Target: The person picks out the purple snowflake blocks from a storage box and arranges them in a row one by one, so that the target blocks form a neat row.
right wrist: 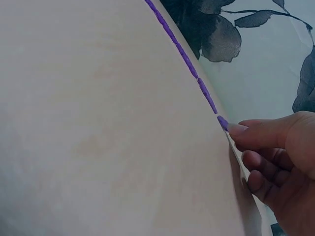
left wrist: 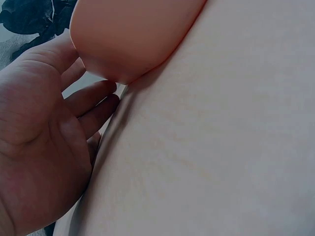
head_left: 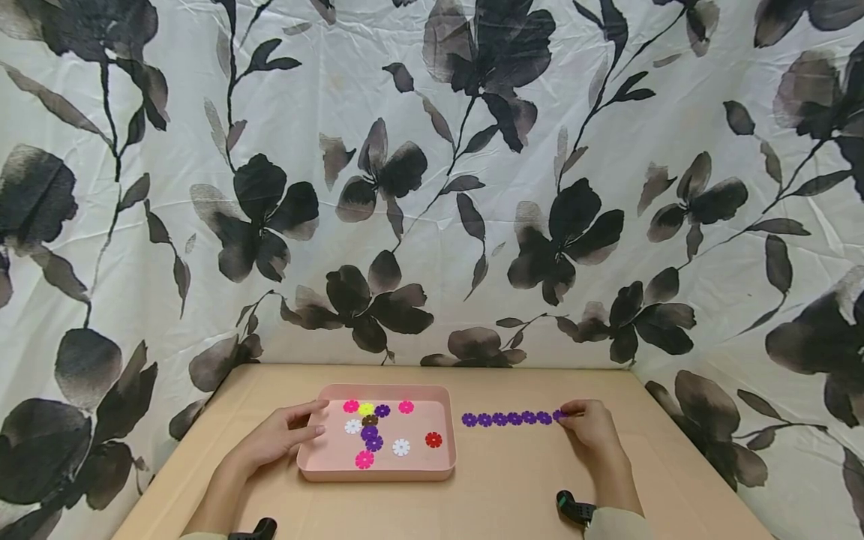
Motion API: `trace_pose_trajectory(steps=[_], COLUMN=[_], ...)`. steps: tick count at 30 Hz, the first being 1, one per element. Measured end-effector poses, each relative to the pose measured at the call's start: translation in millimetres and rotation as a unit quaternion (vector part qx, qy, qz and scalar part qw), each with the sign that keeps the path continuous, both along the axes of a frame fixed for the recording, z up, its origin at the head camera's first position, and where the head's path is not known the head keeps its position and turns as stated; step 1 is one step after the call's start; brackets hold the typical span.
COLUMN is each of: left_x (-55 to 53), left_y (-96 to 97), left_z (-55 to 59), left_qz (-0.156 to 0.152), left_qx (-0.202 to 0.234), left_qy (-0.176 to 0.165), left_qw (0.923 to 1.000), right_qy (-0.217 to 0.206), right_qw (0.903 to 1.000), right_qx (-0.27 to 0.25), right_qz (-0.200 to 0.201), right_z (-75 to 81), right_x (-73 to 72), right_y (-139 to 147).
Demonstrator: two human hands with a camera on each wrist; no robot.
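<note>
A pink tray (head_left: 442, 474) holds several loose flower pieces, among them a red flower (head_left: 433, 440), a yellow flower (head_left: 366, 409) and a brown flower (head_left: 370, 421). My left hand (head_left: 275, 436) rests at the tray's left side, thumb and fingers loosely extended against its edge. To the right of the tray, a row of purple flowers (head_left: 499, 419) lies in a line on the table. At the row's right end my right hand (head_left: 597, 425) pinches a purple flower (right wrist: 222, 123) between thumb and fingertips. That flower is partly hidden by the fingers.
The light wooden table (head_left: 499, 495) carries the tray and the row. Behind it hangs a white cloth (head_left: 472, 247) printed with dark flowers. Black wrist devices show on both forearms, the right one (head_left: 575, 508) near the table's front.
</note>
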State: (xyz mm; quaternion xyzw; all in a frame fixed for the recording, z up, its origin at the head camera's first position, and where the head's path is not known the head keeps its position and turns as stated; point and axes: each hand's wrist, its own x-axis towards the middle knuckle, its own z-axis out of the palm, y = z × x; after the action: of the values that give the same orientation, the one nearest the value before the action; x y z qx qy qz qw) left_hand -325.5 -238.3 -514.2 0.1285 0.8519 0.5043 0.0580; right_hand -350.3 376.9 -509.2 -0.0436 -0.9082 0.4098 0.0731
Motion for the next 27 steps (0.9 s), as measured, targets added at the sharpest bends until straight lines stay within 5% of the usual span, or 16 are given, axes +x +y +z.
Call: trace_pose_trajectory(steps=[18,27], left_x=[-0.4,-0.6], left_y=[0.9,0.8], left_z=[0.6,0.0], left_qz=[0.003,0.005], left_qx=[0.001,-0.005], left_qy=[-0.003,-0.003], left_qw=[1.0000,1.0000], right_qy=[-0.001,0.068], right_qw=[1.0000,0.9896], right_qx=[0.001,-0.123], right_qz=[-0.005,-0.030], right_z=[0.7,11.1], right_x=[-0.8,-8.0], right_y=[-1,-13])
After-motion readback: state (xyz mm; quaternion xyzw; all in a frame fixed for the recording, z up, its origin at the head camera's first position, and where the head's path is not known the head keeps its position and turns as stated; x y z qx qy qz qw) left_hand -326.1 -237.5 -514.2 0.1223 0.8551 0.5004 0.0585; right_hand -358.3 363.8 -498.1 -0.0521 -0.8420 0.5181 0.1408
